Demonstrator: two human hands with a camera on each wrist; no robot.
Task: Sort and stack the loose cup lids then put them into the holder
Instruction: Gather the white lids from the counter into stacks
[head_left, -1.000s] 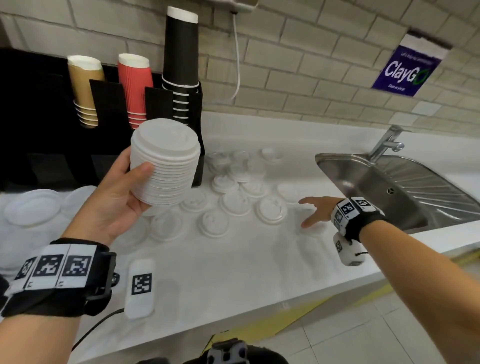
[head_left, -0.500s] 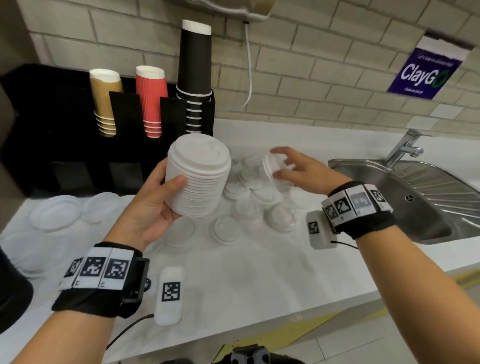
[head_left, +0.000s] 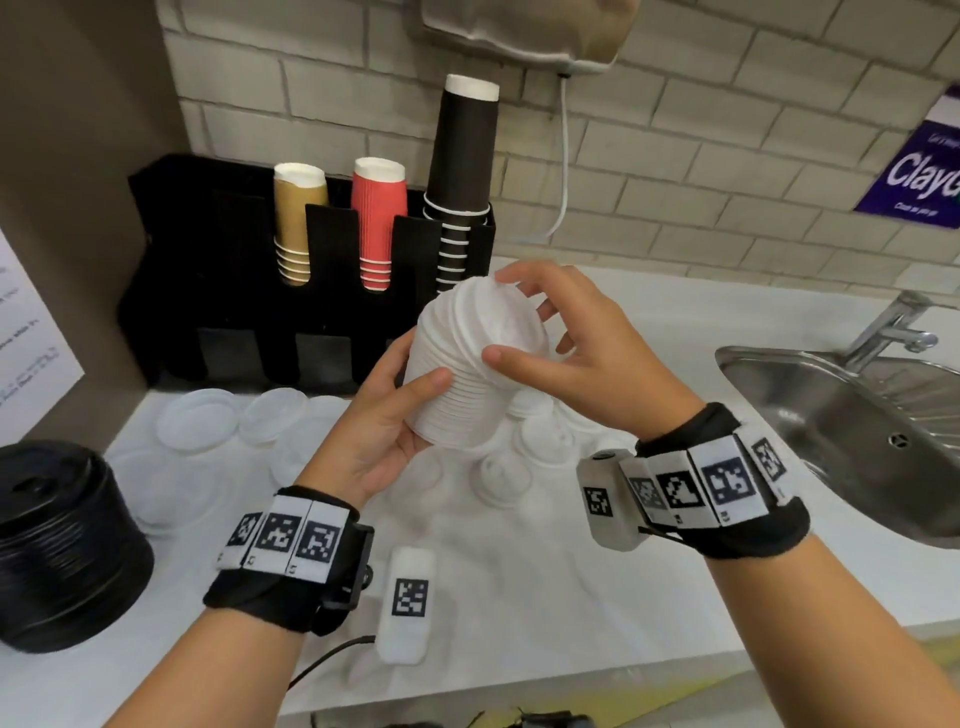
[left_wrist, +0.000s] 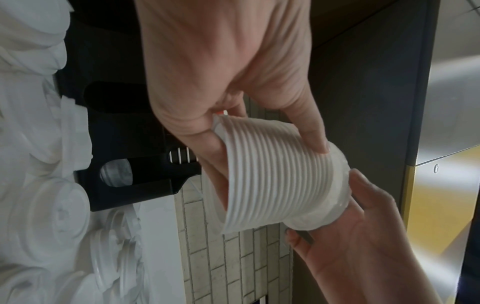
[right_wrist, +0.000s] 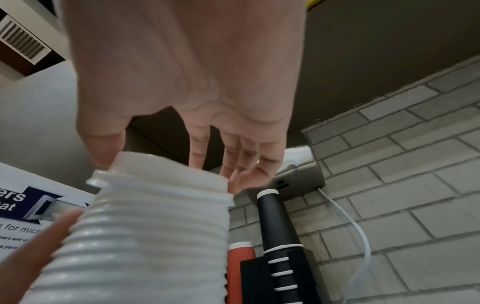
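My left hand (head_left: 420, 370) grips a tall stack of white lids (head_left: 457, 395) from the side and holds it tilted above the counter. The ribbed stack fills the left wrist view (left_wrist: 275, 181) and the right wrist view (right_wrist: 145, 236). My right hand (head_left: 506, 318) pinches one white lid (head_left: 480, 332) by its rim, thumb and fingers on opposite edges, and holds it askew on the stack's top. Several loose white lids (head_left: 501, 480) lie on the counter below. The black holder (head_left: 208, 270) stands behind, with empty slots along its base.
Gold, red and black cup stacks (head_left: 462, 171) stand in the holder's top. Clear flat lids (head_left: 197, 421) lie at the left, and a stack of black lids (head_left: 57, 545) at the near left. The steel sink (head_left: 857, 431) and tap (head_left: 893, 327) are at the right.
My right hand picked a lid from the counter and carried it left onto the top of the stack. My left hand kept its grip and tilted the stack towards it.
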